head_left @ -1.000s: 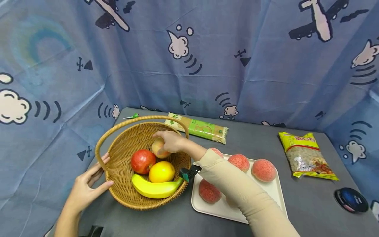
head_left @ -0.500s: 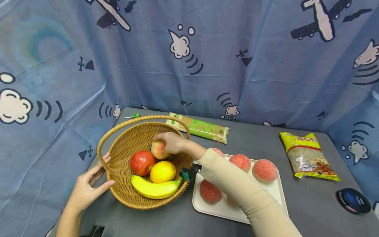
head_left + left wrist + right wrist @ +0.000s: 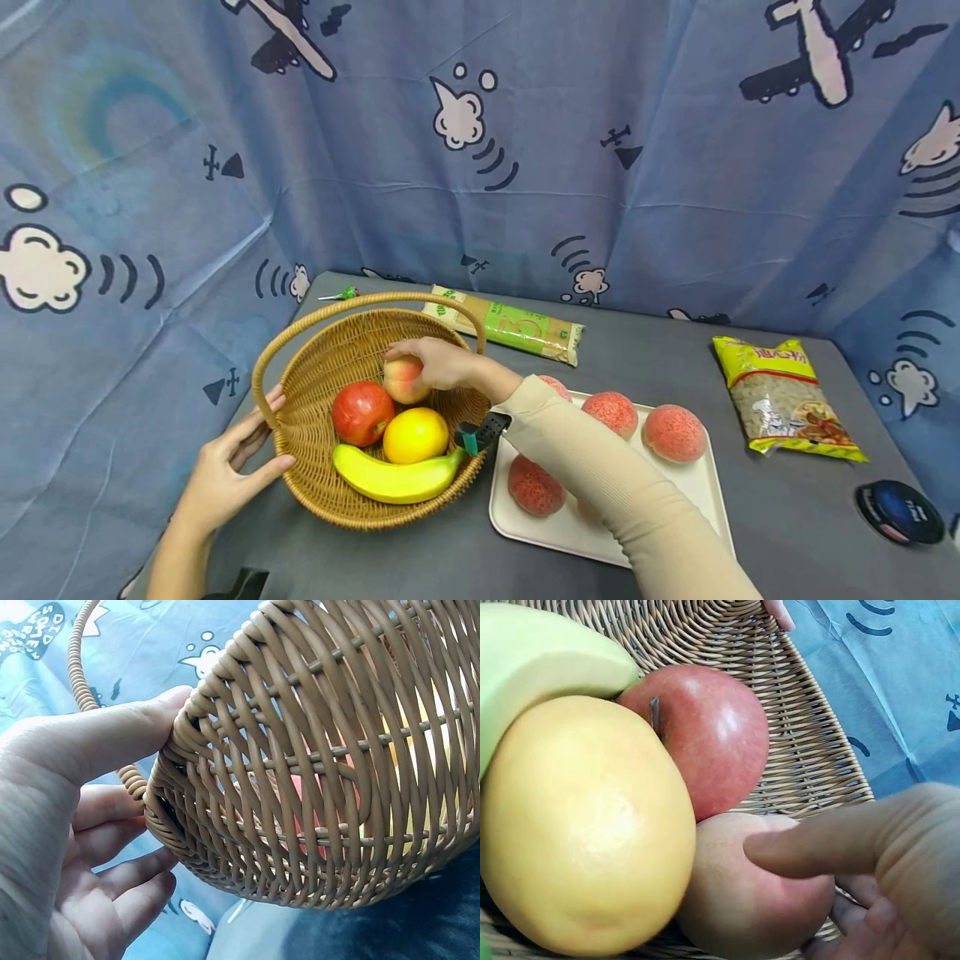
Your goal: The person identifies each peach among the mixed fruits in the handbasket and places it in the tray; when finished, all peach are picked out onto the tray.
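A wicker basket [image 3: 315,375] with a tall arched handle stands on the left of the table. My left hand [image 3: 225,467] holds its left rim, thumb on the near side and fingers by the handle's base; the left wrist view shows the thumb [image 3: 142,731] pressed on the rim. Inside the basket, my right hand [image 3: 444,364] grips a peach [image 3: 401,380] from the right, with the thumb across it in the right wrist view. Beside the peach lie a red apple [image 3: 362,413], an orange [image 3: 416,435] and a banana [image 3: 397,477]. The peach's far side is hidden.
A white tray [image 3: 705,517] with several pink round buns lies under my right forearm. Behind stands a long green-labelled noodle packet [image 3: 517,329]. At right are a yellow bag [image 3: 787,400] and a dark round object [image 3: 898,512]. A small green-handled tool [image 3: 347,293] lies behind the basket.
The peach has turned slightly in my right hand, showing more of its reddish side, and the hand is a little lower. My left hand stays on the basket's rim. The view has shifted slightly.
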{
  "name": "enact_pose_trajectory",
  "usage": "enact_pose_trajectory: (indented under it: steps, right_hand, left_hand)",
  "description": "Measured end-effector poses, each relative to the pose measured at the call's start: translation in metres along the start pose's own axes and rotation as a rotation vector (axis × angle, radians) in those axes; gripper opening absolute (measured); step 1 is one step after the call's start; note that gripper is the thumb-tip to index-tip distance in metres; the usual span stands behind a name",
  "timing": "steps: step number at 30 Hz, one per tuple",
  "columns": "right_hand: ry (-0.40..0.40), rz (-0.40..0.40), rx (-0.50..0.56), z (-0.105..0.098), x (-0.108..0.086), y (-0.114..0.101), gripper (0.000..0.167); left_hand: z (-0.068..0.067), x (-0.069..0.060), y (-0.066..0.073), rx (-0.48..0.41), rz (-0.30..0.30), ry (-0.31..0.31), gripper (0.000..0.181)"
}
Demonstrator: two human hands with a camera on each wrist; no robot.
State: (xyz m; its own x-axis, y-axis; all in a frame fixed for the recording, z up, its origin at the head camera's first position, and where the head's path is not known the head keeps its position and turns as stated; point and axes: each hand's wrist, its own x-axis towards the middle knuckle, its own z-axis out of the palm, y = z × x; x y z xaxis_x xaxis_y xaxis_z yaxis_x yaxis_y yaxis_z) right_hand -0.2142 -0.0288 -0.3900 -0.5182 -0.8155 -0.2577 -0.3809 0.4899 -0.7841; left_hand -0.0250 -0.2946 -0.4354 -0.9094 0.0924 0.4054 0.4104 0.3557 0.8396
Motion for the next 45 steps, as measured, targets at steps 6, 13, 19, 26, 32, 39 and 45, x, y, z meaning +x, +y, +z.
enact_pose_trajectory:
  steps: [6,13,19,26,32,39,45]
  right_hand:
    - [-0.021,-0.005,0.007,0.003,0.004,0.005,0.070]
    - [-0.061,0.002,0.042,0.004,0.007,0.006,0.067]
    - [-0.059,0.008,-0.010,0.006,0.010,0.009,0.072]
    - [-0.043,0.001,-0.075,0.008,0.011,0.010,0.070]
    - [-0.015,0.000,-0.131,0.007,0.011,0.008,0.065]
    - [0.023,0.014,-0.147,0.008,0.012,0.009,0.066]
    - [0.031,0.022,-0.163,0.008,0.012,0.009,0.067]
  left_hand:
    - [0.001,0.001,0.002,-0.025,0.031,0.000,0.073]
    - [0.000,0.002,0.003,-0.011,0.016,0.000,0.072]
    - [0.001,0.001,0.002,-0.021,0.028,-0.001,0.074]
    - [0.001,0.001,0.000,-0.028,0.039,0.003,0.075]
    - [0.001,0.000,0.000,-0.012,0.038,0.000,0.075]
    - [0.002,0.001,0.002,-0.011,0.033,0.000,0.074]
    - [0.001,0.001,0.001,-0.007,0.029,-0.004,0.074]
